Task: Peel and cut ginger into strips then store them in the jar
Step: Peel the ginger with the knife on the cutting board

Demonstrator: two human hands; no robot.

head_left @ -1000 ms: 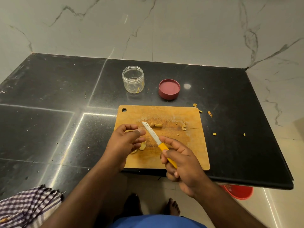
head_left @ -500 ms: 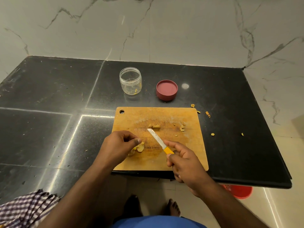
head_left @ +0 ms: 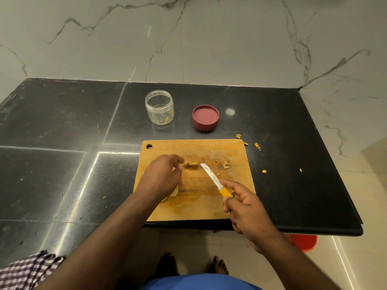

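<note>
We see the left hand over the cutting board, its fingers loosely curled and reaching to a ginger piece at mid-board; whether they touch it we cannot tell. The right hand grips the yellow-handled knife, blade tip near that ginger. The open jar and red lid stand on the counter beyond the board.

One jar, one lid, one knife, one board.

Ginger piece mid-board; open jar beyond.
</note>
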